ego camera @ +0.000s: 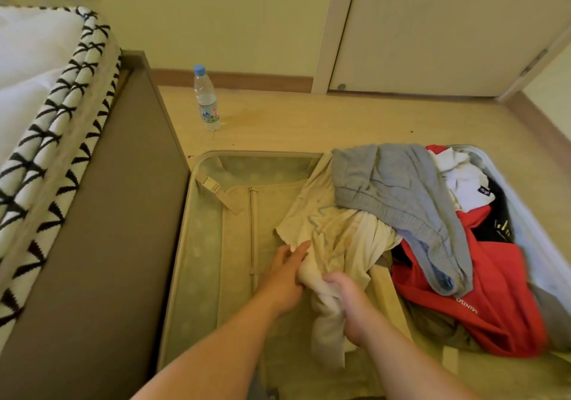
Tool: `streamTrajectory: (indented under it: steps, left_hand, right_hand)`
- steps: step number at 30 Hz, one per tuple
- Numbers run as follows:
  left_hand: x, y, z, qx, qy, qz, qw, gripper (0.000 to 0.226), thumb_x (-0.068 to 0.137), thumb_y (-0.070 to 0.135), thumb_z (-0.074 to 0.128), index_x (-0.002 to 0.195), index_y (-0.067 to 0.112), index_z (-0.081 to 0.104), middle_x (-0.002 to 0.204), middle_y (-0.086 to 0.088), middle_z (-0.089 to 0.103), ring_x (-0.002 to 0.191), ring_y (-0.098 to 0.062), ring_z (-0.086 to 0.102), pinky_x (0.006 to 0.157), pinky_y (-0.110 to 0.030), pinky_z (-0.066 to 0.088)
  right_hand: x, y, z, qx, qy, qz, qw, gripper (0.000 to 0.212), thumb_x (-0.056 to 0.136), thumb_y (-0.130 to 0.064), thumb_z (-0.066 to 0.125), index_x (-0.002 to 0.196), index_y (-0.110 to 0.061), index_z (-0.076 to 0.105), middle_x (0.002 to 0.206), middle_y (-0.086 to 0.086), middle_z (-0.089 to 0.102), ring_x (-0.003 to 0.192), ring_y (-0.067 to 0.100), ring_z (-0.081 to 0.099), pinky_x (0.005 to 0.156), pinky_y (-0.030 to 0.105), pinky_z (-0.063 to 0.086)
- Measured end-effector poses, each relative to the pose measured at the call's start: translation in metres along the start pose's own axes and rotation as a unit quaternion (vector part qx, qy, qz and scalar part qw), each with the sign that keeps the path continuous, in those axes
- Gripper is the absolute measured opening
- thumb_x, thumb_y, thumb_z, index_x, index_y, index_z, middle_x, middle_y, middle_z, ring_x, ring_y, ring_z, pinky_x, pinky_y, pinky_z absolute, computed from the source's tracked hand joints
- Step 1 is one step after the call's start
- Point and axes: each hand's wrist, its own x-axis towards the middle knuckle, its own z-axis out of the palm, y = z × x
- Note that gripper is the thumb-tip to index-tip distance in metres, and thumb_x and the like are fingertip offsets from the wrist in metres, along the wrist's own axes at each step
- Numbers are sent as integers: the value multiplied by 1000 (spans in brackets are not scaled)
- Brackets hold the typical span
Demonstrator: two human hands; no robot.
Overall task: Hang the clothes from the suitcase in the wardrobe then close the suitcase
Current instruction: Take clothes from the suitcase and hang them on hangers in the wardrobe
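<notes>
Cream garment (pixel 336 245) gripped by right hand (pixel 349 307) at lower centre, left hand (pixel 285 279) laid straight-fingered against it — suitcase (pixel 204 245) opened flat

One head cam on me, wide-angle, looking forward-down, close over the open suitcase (pixel 204 245) on floor (pixel 293 121), bed (pixel 37 91) left.

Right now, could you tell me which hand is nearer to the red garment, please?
Right. The right hand is just left of the red garment; the left hand is farther left, beyond the cream garment.
</notes>
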Motion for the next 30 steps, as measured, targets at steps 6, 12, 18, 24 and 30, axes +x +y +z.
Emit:
streamTrajectory:
  steps: [6,12,18,24,30]
  left_hand:
    - [-4,64,-53,39,-4,49,998,32,91,6,46,121,10,57,131,-10,51,118,-25,49,99,-28,39]
    - [-45,147,-120,84,16,33,996,26,97,15,37,122,14,45,116,-10,60,104,-26,58,81,-33,45]
    - [-108,253,-212,70,68,106,990,23,98,12,36,115,12,50,112,-6,56,94,-20,52,77,-28,40]
    - [-183,365,-298,25,92,165,982,28,98,10,35,120,9,51,124,-7,45,110,-23,49,84,-21,35]
    - [-246,444,-357,-66,51,168,982,14,97,14,42,109,19,44,100,-1,54,84,-18,51,67,-26,41]
  right_hand:
    - [-64,-57,-14,-217,-34,-90,971,31,76,-37,70,100,-19,64,97,4,65,93,21,60,86,33,46]
    - [-151,-129,-18,-241,60,-189,950,14,90,-19,53,91,-15,67,93,7,63,84,16,52,67,22,37]
    - [-274,-212,-21,-197,112,-256,940,21,91,-13,51,104,-19,66,104,4,61,94,21,53,67,25,37]
    - [-421,-279,-38,-143,142,-298,933,24,88,-5,47,104,-2,66,89,14,60,85,24,53,68,29,38]
    - [-527,-330,-51,-86,146,-354,920,18,86,-5,51,90,-7,68,80,6,59,80,20,51,69,26,36]
